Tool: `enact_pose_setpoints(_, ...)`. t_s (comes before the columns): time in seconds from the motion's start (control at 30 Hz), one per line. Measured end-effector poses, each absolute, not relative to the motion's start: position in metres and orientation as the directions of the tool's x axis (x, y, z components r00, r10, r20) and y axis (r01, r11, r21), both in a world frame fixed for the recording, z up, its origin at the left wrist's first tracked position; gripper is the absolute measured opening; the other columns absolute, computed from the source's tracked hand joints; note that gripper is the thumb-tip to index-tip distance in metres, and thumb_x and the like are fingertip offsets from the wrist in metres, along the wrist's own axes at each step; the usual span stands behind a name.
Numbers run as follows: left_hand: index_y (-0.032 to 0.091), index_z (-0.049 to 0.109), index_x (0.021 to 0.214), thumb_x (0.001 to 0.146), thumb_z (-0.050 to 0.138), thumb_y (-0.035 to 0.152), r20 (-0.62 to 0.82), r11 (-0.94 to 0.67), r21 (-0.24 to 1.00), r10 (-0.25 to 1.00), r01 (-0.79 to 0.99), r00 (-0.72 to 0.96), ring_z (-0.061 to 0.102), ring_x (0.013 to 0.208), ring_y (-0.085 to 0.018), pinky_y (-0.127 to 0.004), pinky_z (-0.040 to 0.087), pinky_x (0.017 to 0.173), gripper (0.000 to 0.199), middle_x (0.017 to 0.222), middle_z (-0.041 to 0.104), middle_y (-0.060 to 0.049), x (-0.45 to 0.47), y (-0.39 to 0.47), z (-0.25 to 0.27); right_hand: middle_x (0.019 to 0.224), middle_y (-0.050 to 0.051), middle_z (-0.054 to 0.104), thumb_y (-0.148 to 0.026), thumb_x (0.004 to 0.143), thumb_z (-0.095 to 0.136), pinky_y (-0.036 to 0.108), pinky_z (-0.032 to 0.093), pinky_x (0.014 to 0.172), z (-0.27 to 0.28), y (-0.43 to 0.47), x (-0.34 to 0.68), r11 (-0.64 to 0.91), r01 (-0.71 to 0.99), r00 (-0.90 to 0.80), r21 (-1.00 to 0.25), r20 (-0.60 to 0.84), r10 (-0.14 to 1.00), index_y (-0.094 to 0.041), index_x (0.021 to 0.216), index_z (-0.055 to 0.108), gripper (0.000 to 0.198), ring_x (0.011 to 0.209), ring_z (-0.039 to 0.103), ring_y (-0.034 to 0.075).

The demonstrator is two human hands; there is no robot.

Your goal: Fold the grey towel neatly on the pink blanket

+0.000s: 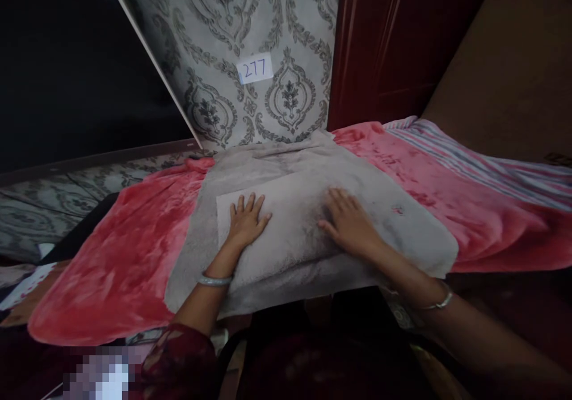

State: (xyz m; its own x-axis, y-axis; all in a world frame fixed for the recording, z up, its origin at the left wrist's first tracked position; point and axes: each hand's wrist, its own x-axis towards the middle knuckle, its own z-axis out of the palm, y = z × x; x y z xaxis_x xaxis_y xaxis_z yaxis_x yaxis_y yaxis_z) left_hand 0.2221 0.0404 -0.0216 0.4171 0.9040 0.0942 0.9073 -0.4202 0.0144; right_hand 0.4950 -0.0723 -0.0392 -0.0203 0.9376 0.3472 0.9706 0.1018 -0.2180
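Observation:
A grey plush cloth [277,233], partly folded over itself, lies in front of me on a larger spread of the same grey fabric [402,251]. My left hand [246,221] rests flat on the folded layer near its left edge, fingers spread. Farther right, my right hand [351,221] is laid on the grey cloth with its palm down and fingers stretched out, slightly blurred. Neither hand grips anything. Each wrist wears a silvery bangle. A small reddish mark shows on the fabric to the right of my right hand.
Red plush blanket [147,251] sticks out on both sides under the grey fabric. At the right lies a striped cloth [465,155]. Behind stand a patterned wall with a paper label [254,68] reading 277, a dark screen [80,72] and a dark red panel [379,36].

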Motion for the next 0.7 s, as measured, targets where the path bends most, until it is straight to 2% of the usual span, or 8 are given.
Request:
enact_pose_setpoints(0.1,0.027,0.029,0.162,0.101,0.033,0.057,0.087,-0.415,0.023,0.907,0.91,0.411,0.015,0.156,-0.04,-0.064,0.015,0.122,0.068,0.17,0.024,-0.009,0.222,0.04,-0.02,0.161,0.021,0.033,-0.061,0.098,0.037,0.052,0.021,0.125,-0.057,-0.075,0.472,0.107,0.978,-0.058,-0.176,0.266,0.962,-0.005,0.154,0.042,0.079,0.153,0.025,0.032)
enact_pose_setpoints(0.23,0.028,0.03,0.162,0.101,0.034,0.056,0.085,-0.411,0.025,0.909,0.911,0.408,0.015,0.156,-0.039,-0.064,0.016,0.122,0.067,0.169,0.025,-0.009,0.224,0.038,-0.018,0.164,0.019,0.028,-0.058,0.1,0.04,0.055,0.021,0.124,-0.066,-0.085,0.446,0.148,0.956,-0.083,-0.253,0.25,0.965,-0.012,0.159,0.037,0.074,0.153,0.023,0.032)
enact_pose_setpoints(0.33,0.028,0.03,0.162,0.101,0.036,0.055,0.088,-0.406,0.02,0.911,0.913,0.403,0.016,0.156,-0.04,-0.065,0.017,0.121,0.067,0.169,0.025,-0.009,0.224,0.037,-0.018,0.166,0.015,0.023,-0.055,0.099,0.046,0.053,0.02,0.125,-0.059,-0.105,0.417,0.404,0.858,-0.334,-0.317,0.254,0.908,-0.018,0.162,0.031,0.074,0.155,0.018,0.029)
enact_pose_setpoints(0.4,0.027,0.03,0.162,0.101,0.037,0.053,0.086,-0.409,0.021,0.91,0.912,0.406,0.015,0.156,-0.04,-0.065,0.016,0.121,0.067,0.169,0.025,-0.009,0.223,0.04,-0.017,0.166,0.011,0.026,-0.052,0.1,0.048,0.047,0.02,0.127,-0.05,-0.116,0.402,0.607,0.71,-0.546,-0.357,0.265,0.795,-0.021,0.163,0.029,0.073,0.155,0.017,0.024)
enact_pose_setpoints(0.47,0.027,0.031,0.161,0.101,0.038,0.052,0.081,-0.412,0.028,0.909,0.911,0.408,0.015,0.156,-0.039,-0.064,0.016,0.122,0.066,0.169,0.025,-0.009,0.222,0.042,-0.014,0.165,0.009,0.031,-0.048,0.101,0.046,0.043,0.023,0.126,-0.041,-0.118,0.401,0.695,0.603,-0.631,-0.393,0.297,0.716,-0.023,0.163,0.029,0.068,0.154,0.021,0.021)
enact_pose_setpoints(0.53,0.027,0.033,0.161,0.1,0.039,0.051,0.058,-0.401,0.044,0.915,0.915,0.398,0.016,0.156,-0.039,-0.063,0.018,0.122,0.065,0.168,0.027,-0.01,0.222,0.04,-0.009,0.162,0.01,0.036,-0.043,0.103,0.041,0.045,0.027,0.124,-0.032,-0.108,0.416,0.653,0.639,-0.555,-0.406,0.344,0.757,-0.022,0.161,0.033,0.063,0.152,0.028,0.022)
enact_pose_setpoints(0.6,0.025,0.035,0.16,0.1,0.041,0.052,0.035,-0.395,0.073,0.919,0.916,0.393,0.019,0.155,-0.04,-0.063,0.022,0.12,0.066,0.168,0.028,-0.013,0.226,0.03,-0.004,0.16,0.012,0.039,-0.04,0.104,0.035,0.051,0.029,0.122,-0.026,-0.093,0.44,0.502,0.77,-0.359,-0.395,0.382,0.851,-0.02,0.16,0.036,0.06,0.15,0.032,0.026)
enact_pose_setpoints(0.7,0.028,0.033,0.16,0.097,0.047,0.056,0.09,-0.547,0.105,0.837,0.831,0.539,0.017,0.156,-0.04,-0.065,0.02,0.12,0.07,0.169,0.025,-0.011,0.236,-0.003,-0.006,0.162,0.011,0.036,-0.041,0.104,0.032,0.056,0.029,0.121,-0.03,-0.074,0.472,0.263,0.914,-0.136,-0.309,0.379,0.915,-0.021,0.159,0.038,0.059,0.152,0.028,0.03)
